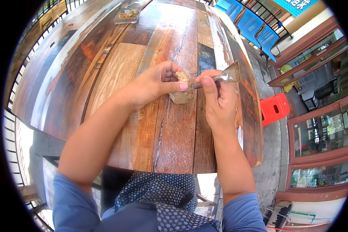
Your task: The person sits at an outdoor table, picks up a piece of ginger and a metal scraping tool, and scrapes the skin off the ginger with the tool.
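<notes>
My left hand is closed around a tan, clay-like lump, with the thumb pressed on its front. The lump's lower part shows below the fingers, at or just above the table; I cannot tell which. Between the thumb and fingers of my right hand is a thin-handled tool with a wide, flared, shiny end. That flared end points up and to the right, away from the lump. The tool's narrow end points left and meets the lump's right side beside my left thumb.
Under my hands is a glossy wood-plank-patterned table. A clear plastic box with tan pieces stands at its far left. Blue chairs are beyond the far right edge, and a red stool stands close to the right edge.
</notes>
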`<state>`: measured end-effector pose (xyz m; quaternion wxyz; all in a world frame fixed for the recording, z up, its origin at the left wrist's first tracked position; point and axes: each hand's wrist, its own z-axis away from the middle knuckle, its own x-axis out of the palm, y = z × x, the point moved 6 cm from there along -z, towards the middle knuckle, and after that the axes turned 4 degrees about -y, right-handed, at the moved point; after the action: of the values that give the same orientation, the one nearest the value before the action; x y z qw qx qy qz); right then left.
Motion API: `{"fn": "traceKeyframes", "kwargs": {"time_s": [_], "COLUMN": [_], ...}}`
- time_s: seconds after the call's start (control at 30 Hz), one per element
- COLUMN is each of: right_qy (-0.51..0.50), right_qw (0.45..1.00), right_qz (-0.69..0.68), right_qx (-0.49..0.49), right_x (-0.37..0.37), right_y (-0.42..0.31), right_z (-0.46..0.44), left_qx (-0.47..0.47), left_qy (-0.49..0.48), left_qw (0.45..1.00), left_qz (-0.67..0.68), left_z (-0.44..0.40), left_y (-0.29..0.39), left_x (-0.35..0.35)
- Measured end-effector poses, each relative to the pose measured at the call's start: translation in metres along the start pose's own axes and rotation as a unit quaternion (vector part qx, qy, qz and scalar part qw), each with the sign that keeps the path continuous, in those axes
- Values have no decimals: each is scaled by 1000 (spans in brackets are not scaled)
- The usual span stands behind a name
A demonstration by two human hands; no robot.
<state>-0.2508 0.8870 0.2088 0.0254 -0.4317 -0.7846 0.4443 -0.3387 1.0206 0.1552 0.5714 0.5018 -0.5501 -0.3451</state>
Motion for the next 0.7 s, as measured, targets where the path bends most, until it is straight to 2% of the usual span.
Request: {"fn": "traceKeyframes", "kwargs": {"time_s": [0.7], "right_qy": [-2], "right_qw": [1000], "right_qz": [-3], "right_qx": [18], "right_x": [0], "right_y": [-5], "right_z": [0], "left_qx": [8], "left_qy": [-4], "left_qw": [1000], "left_qz": [-6], "left_z": [0], "left_y": [1], "left_x": [1]}}
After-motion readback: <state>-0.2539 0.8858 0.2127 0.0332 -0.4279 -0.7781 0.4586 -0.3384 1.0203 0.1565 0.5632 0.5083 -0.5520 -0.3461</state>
